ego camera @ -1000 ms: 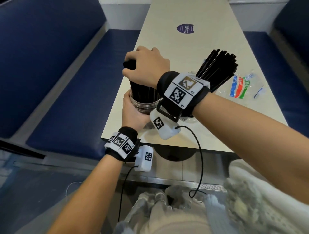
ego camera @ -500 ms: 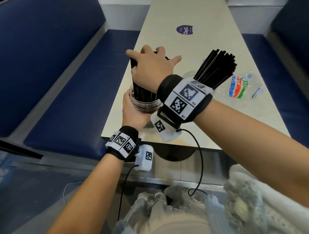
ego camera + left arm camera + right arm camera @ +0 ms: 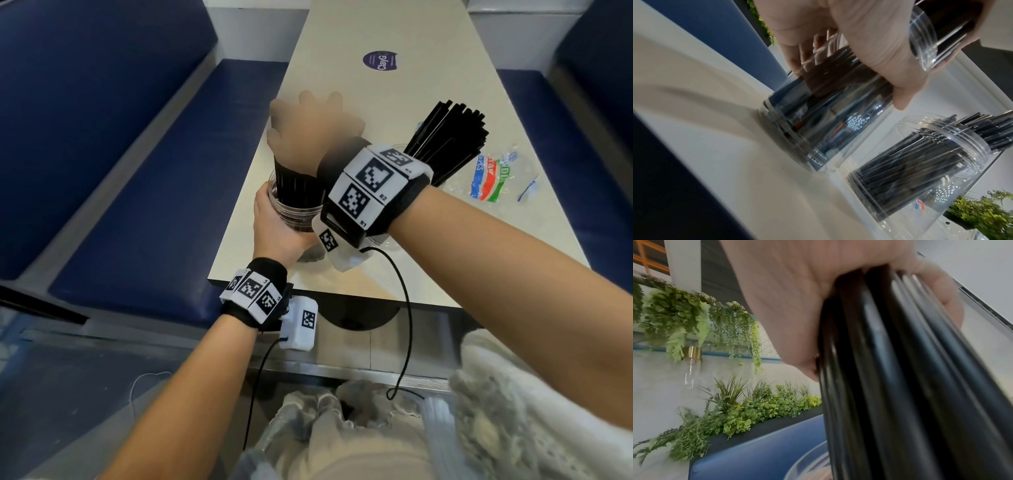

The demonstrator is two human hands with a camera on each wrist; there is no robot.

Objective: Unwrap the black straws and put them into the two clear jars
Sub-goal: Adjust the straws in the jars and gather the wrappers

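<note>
A clear jar (image 3: 291, 214) stands near the table's front left corner, packed with upright black straws (image 3: 296, 183). My left hand (image 3: 275, 228) grips the jar's side, fingers curled round its wall (image 3: 818, 123). My right hand (image 3: 308, 125) lies on the straw tops, motion-blurred, fingers spread. In the right wrist view the palm (image 3: 797, 296) presses on the ends of the straws (image 3: 900, 386). A second clear jar (image 3: 920, 162) stands close to the right, and its black straws (image 3: 448, 140) fan out. In the head view my right wrist hides most of that jar.
A crumpled clear wrapper with red, blue and green print (image 3: 488, 176) lies right of the second jar. A purple round sticker (image 3: 379, 61) sits farther up the cream table (image 3: 394, 281). Blue benches (image 3: 154, 205) run along both sides. The first jar stands close to the left edge.
My right hand let go of the straw tops it was gripping, spread its fingers and now lies flat on them. The left hand kept hold of the jar.
</note>
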